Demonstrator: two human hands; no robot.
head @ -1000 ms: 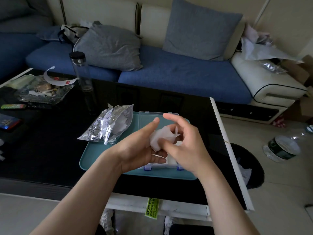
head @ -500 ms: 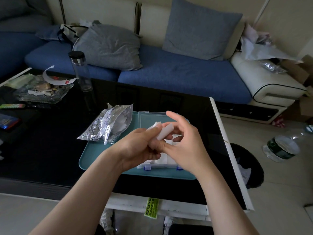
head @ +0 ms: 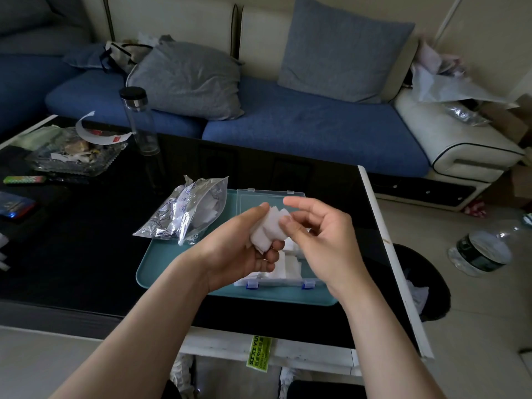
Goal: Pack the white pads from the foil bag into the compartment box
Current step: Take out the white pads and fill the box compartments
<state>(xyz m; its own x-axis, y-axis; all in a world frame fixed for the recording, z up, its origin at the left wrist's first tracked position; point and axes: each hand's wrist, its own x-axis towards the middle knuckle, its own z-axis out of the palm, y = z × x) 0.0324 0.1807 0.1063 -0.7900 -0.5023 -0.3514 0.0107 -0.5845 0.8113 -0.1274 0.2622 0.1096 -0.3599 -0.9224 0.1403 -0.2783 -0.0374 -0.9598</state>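
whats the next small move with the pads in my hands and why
The left hand grips a bunch of white pads above the open compartment box, and the right hand has its thumb on the top one. Probably best: peel that pad off and lower it into the box, where other pads already lie.

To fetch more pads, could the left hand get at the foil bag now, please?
Likely yes for reach: the foil bag lies just left of the left hand, nothing between. But that hand holds white pads.
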